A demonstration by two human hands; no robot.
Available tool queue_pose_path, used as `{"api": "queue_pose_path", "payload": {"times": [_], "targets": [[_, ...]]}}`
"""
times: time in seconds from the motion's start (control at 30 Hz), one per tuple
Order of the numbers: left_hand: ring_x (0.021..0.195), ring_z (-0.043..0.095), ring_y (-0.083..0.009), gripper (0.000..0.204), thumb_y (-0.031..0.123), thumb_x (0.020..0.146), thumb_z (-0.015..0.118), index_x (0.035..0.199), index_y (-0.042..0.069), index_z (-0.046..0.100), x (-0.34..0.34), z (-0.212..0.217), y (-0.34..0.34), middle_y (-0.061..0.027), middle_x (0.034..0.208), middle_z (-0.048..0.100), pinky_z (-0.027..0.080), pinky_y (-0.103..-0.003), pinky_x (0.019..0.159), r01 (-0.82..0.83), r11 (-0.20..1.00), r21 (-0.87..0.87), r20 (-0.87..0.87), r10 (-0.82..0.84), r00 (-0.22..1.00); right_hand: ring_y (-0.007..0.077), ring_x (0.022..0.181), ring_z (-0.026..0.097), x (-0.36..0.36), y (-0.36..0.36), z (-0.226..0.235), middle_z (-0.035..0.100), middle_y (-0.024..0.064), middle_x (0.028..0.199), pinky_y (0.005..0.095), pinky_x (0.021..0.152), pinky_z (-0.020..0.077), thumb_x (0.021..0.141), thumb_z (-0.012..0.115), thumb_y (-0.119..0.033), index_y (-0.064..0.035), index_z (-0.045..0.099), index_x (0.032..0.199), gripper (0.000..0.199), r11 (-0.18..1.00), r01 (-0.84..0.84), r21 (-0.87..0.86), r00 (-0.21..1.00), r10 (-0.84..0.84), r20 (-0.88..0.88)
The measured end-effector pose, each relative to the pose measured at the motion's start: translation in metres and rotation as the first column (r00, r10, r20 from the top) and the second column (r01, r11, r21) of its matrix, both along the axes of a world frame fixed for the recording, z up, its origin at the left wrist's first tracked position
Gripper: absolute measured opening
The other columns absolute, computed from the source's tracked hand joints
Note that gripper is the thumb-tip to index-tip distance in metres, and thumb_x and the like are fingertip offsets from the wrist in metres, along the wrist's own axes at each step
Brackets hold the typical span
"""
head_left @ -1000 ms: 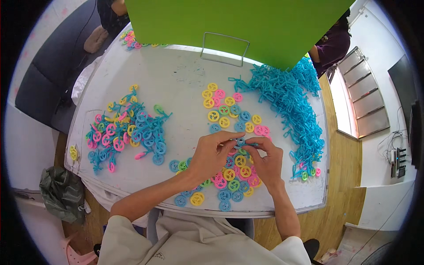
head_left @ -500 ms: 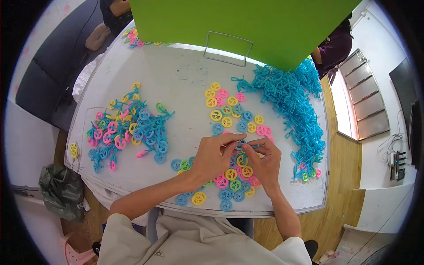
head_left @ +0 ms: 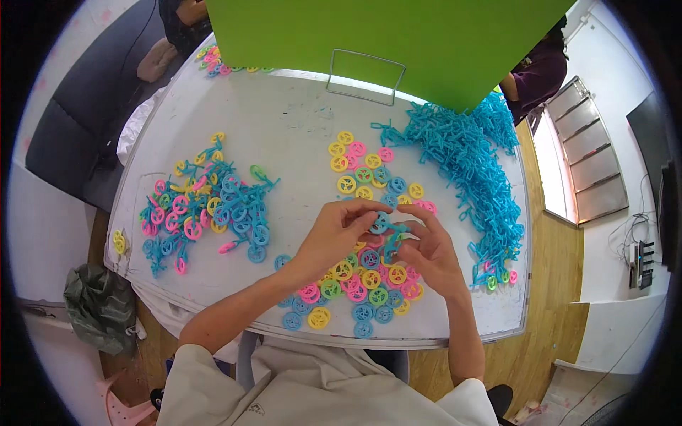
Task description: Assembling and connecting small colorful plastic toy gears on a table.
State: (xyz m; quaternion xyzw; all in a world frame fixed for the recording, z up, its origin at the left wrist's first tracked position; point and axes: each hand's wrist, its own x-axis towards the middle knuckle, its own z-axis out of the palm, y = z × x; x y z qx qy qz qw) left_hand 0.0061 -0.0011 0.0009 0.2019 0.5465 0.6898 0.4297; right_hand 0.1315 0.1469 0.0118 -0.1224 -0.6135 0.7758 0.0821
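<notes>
The small blue frame piece [head_left: 386, 228] pinched between the left hand [head_left: 334, 238] and right hand [head_left: 426, 255] looks like smooth moulded plastic, as do the loose wheels [head_left: 359, 284] in pink, yellow, green and blue under them. The counter [head_left: 298, 135] has a matt white top, scuffed and faintly marked. The green board [head_left: 398, 35] is flat and matt, its wire stand [head_left: 366, 77] thin bare metal, and the floor [head_left: 554, 284] is warm wood.

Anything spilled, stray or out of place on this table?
A few strays only: two yellow wheels sit at the table's far left edge, apart from the mixed pile, and a pink piece lies loose beside that pile. Nothing looks damaged; both hands, left hand and right hand, hold a blue part.
</notes>
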Motion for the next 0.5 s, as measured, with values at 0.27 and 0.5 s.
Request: {"api": "queue_pose_path", "payload": {"times": [0.27,0.5], "targets": [[0.078,0.061,-0.0226,0.019,0.007,0.084,0.064,0.103,0.004,0.064,-0.031,-0.007,-0.012,-0.0119,0.088,0.062,0.048,-0.035,0.069,-0.308,0.949,-0.066,-0.843,0.112,0.527,0.0166,0.079,0.065,0.007,0.012,-0.007,0.064,0.0086,0.093,0.029,0.071,0.0561,0.089,0.056,-0.002,0.0011,0.056,0.116,0.026,0.997,0.077,0.018,0.99,-0.078,0.115],[0.072,0.058,-0.0236,0.027,0.01,0.071,0.077,0.091,0.002,0.061,-0.023,-0.015,-0.018,-0.0099,0.083,0.06,0.048,-0.035,0.069,-0.172,0.922,-0.347,-0.852,-0.233,0.469,0.017,0.081,0.066,0.0,0.014,-0.01,0.067,0.0116,0.097,0.0301,0.073,0.0571,0.09,0.056,0.0,0.0013,0.057,0.115,0.026,0.973,0.126,0.192,0.989,-0.139,0.054]]}}
